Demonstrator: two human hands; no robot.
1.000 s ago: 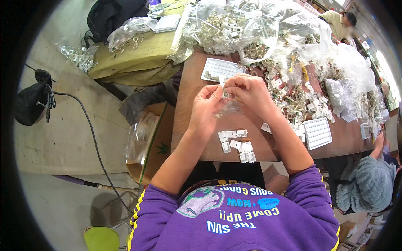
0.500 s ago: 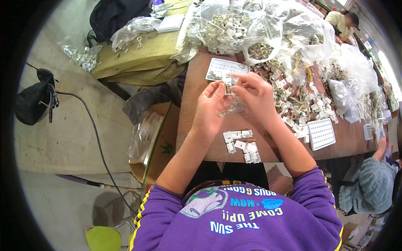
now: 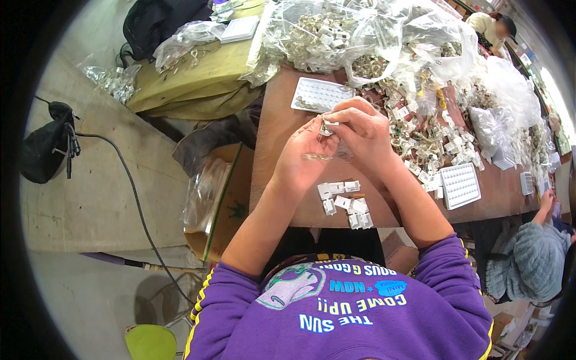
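Both my hands meet above the brown table, with a small white plastic case (image 3: 327, 126) between them. My left hand (image 3: 302, 153) pinches the case from the left, its fingertips closed on it. From the right, my right hand (image 3: 363, 129) has thumb and fingers closed at the top of the same case. A thin, pale clear wire (image 3: 321, 157) dangles below, partly blurred. What lies inside the case is hidden by my fingers. Just beyond my hands is a white tray (image 3: 312, 86) of round pockets, some with small round pieces.
Several white cases (image 3: 354, 205) lie near the table's front edge. A heap of wired white cases (image 3: 420, 150) spreads right, beside another pocketed tray (image 3: 461, 186). Clear plastic bags (image 3: 366, 36) fill the back. A cardboard box (image 3: 231, 210) stands left; other people (image 3: 522, 264) are at right.
My right hand has come down and closed on the case, where its fingers were raised and blurred before. The view has shifted slightly.
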